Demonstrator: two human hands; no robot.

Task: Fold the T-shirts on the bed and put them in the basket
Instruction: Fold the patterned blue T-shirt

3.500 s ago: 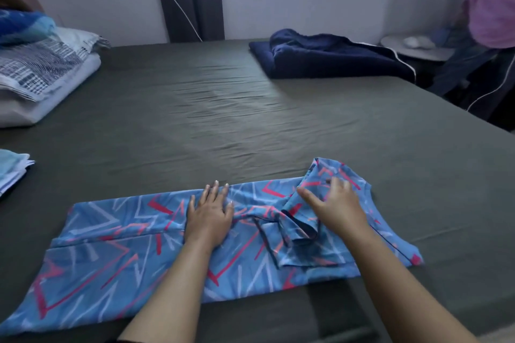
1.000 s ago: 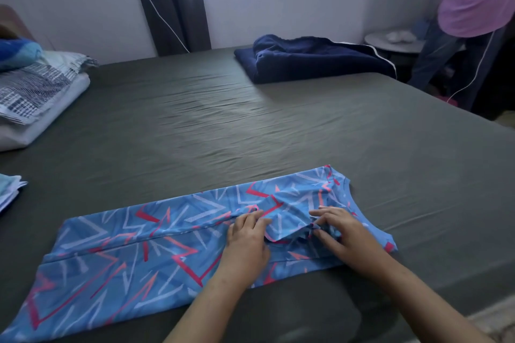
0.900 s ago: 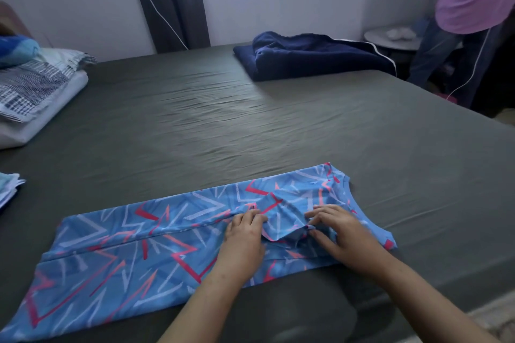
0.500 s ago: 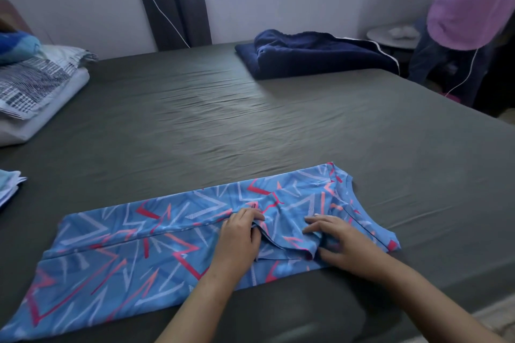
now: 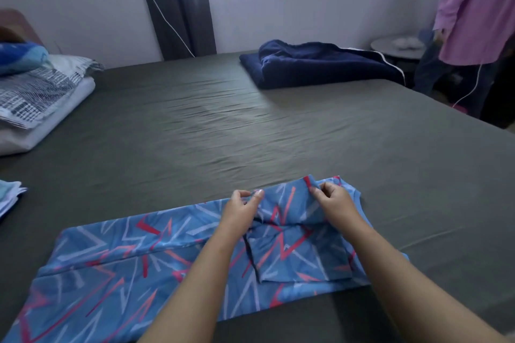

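Observation:
A blue T-shirt (image 5: 117, 267) with red and white zigzag lines lies lengthwise along the near edge of the bed, folded into a long strip. My left hand (image 5: 239, 210) pinches its far edge near the middle. My right hand (image 5: 335, 202) pinches the same far edge close to the shirt's right end. Between the two hands the cloth is lifted into a small ridge. A folded flap of the shirt lies below my hands. No basket is in view.
The bed has a dark grey sheet (image 5: 223, 125). A navy garment (image 5: 315, 64) lies at the far right. Stacked pillows and bedding (image 5: 36, 97) are at the far left, folded pale cloth (image 5: 8, 195) at the left edge. A person in a pink shirt (image 5: 479, 5) stands at the right.
Both hands have moved from the shirt's middle fold up to its far edge and now pinch it. The flap that they were working lies flat below them.

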